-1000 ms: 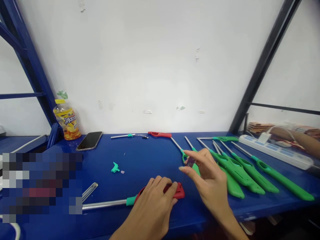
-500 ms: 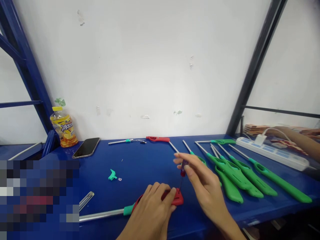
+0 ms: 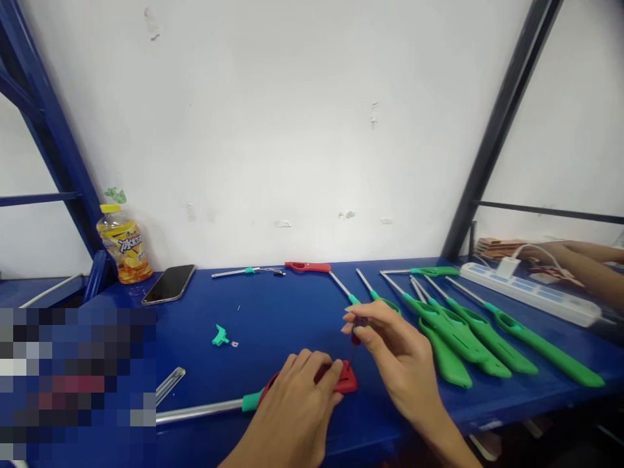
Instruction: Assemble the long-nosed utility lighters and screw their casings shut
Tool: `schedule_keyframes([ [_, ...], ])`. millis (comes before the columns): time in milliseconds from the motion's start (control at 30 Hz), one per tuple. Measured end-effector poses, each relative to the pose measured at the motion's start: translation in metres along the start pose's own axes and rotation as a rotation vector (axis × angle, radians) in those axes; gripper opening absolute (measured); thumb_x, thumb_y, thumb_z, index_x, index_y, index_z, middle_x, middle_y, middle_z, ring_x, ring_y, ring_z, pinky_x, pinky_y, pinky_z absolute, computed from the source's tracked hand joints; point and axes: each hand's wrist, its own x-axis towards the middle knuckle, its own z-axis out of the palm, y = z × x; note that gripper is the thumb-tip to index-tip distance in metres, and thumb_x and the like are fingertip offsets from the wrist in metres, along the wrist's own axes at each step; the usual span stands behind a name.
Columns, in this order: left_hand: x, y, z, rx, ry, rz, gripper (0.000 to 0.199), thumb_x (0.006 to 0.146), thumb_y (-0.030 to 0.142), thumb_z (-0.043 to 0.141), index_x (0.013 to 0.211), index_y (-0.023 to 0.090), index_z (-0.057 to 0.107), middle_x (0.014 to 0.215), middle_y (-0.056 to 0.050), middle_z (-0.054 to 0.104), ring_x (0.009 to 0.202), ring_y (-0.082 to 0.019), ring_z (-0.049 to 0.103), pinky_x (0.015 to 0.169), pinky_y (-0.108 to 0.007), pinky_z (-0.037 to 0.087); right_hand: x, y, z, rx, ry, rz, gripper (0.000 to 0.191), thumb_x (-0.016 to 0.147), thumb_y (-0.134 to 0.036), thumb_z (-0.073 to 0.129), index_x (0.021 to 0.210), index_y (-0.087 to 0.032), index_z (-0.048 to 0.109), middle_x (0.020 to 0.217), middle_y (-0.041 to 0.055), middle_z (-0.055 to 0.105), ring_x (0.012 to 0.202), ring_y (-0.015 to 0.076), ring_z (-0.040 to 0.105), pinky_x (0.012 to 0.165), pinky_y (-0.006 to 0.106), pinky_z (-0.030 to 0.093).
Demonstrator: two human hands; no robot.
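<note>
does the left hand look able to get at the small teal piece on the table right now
Probably yes, once it lets go: the left hand is holding down the red lighter, but nothing visible stands between it and the teal piece.

We see a solid blue tabletop [image 3: 287, 312] and, on it, a red utility lighter [image 3: 349, 379] with a teal collar [image 3: 251, 402] and silver tube [image 3: 199, 411]. The screwdriver [image 3: 359, 330] has a dark purple-red handle. We find bright green on the lighter handles [image 3: 546, 344], teal on the small plastic piece [image 3: 221, 336], yellow on the bottle cap [image 3: 110, 208], and white-and-dark lettering patterning the yellow label [image 3: 127, 243]. Blue panels stripe our white power strip [image 3: 531, 296].
</note>
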Motion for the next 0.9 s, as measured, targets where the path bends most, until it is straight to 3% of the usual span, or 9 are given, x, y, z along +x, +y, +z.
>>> schedule_keyframes([
  [133, 0.0009, 0.0028, -0.0035, -0.013, -0.028, -0.012, 0.039, 0.105, 0.012, 0.051, 0.142, 0.019, 0.06, 0.127, -0.011, 0.069, 0.109, -0.03, 0.067, 0.098, -0.053, 0.058, -0.0007, 0.0028, -0.0002, -0.078, 0.068, -0.05, 0.019, 0.101, -0.024, 0.072, 0.118, -0.032, 0.076, 0.091, 0.0014, 0.065, 0.086, 0.0201, 0.065, 0.079, 0.035, 0.055],
  [300, 0.0003, 0.0049, -0.0058, -0.005, -0.041, -0.025, 0.039, 0.106, 0.012, 0.052, 0.143, 0.019, 0.06, 0.129, -0.011, 0.069, 0.111, -0.031, 0.066, 0.099, -0.053, 0.058, -0.0023, -0.0013, -0.0007, -0.062, -0.004, -0.021, 0.027, 0.11, -0.024, 0.056, 0.128, -0.034, 0.073, 0.114, 0.006, 0.075, 0.101, 0.0222, 0.072, 0.082, 0.036, 0.058],
  [433, 0.0009, 0.0053, -0.0067, -0.012, -0.053, -0.03, 0.038, 0.105, 0.012, 0.052, 0.141, 0.019, 0.061, 0.129, -0.011, 0.069, 0.11, -0.031, 0.066, 0.099, -0.054, 0.058, -0.0021, -0.0003, 0.0, -0.026, 0.019, -0.005, 0.021, 0.107, -0.024, 0.061, 0.121, -0.032, 0.076, 0.101, 0.0042, 0.074, 0.086, 0.02, 0.072, 0.076, 0.034, 0.059],
  [567, 0.0021, 0.0066, -0.0096, -0.031, -0.051, -0.034, 0.037, 0.106, 0.011, 0.052, 0.141, 0.019, 0.061, 0.128, -0.011, 0.069, 0.11, -0.031, 0.066, 0.1, -0.056, 0.058, -0.002, 0.0027, 0.0001, -0.09, 0.052, -0.044, 0.019, 0.101, -0.023, 0.072, 0.117, -0.032, 0.077, 0.09, 0.0016, 0.066, 0.086, 0.0202, 0.065, 0.076, 0.034, 0.054],
  [767, 0.0024, 0.0071, -0.0095, -0.012, -0.045, -0.031, 0.038, 0.106, 0.012, 0.053, 0.143, 0.017, 0.061, 0.128, -0.012, 0.069, 0.111, -0.031, 0.066, 0.1, -0.054, 0.058, -0.0023, -0.0042, -0.0003, -0.036, -0.013, -0.001, 0.026, 0.109, -0.024, 0.058, 0.127, -0.035, 0.074, 0.11, 0.0041, 0.075, 0.098, 0.0207, 0.073, 0.083, 0.035, 0.059],
  [900, 0.0027, 0.0077, -0.0089, -0.028, -0.046, -0.035, 0.037, 0.105, 0.011, 0.053, 0.141, 0.019, 0.062, 0.128, -0.011, 0.069, 0.11, -0.031, 0.066, 0.098, -0.054, 0.059, -0.0022, -0.0035, 0.0007, -0.014, 0.038, 0.008, 0.017, 0.105, -0.025, 0.066, 0.116, -0.031, 0.077, 0.101, 0.0037, 0.077, 0.086, 0.0204, 0.075, 0.077, 0.035, 0.06],
])
